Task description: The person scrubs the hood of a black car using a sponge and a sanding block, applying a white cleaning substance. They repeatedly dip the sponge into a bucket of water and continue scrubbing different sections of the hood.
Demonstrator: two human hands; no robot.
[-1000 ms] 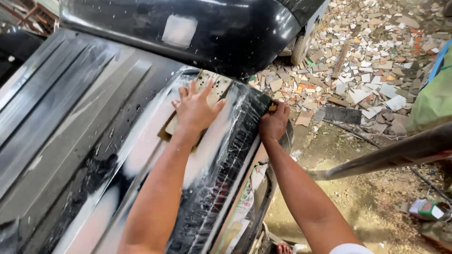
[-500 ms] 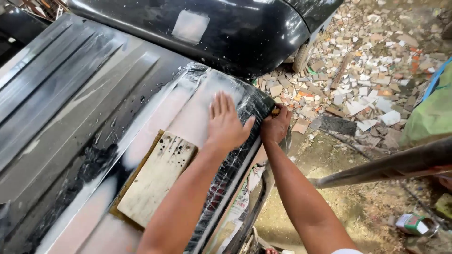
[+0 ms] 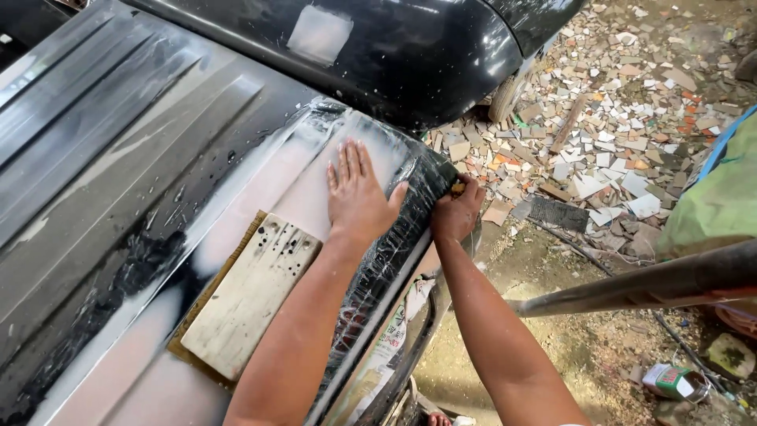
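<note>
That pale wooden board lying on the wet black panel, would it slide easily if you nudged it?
The board looks stiff and flat, so it shouldn't flop. The panel beneath is wet and sloped, so it may well slide.

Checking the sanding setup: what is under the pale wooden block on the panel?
A brown sheet's edge shows beneath the wooden block, along its left and lower sides, on the black panel. The rest under it is covered.

We look steeply down from our one head-worn camera, close over the black vehicle panel [image 3: 142, 181] filling the frame's left and centre, with the rubble-strewn ground [image 3: 623, 110] farther off at upper right.
</note>
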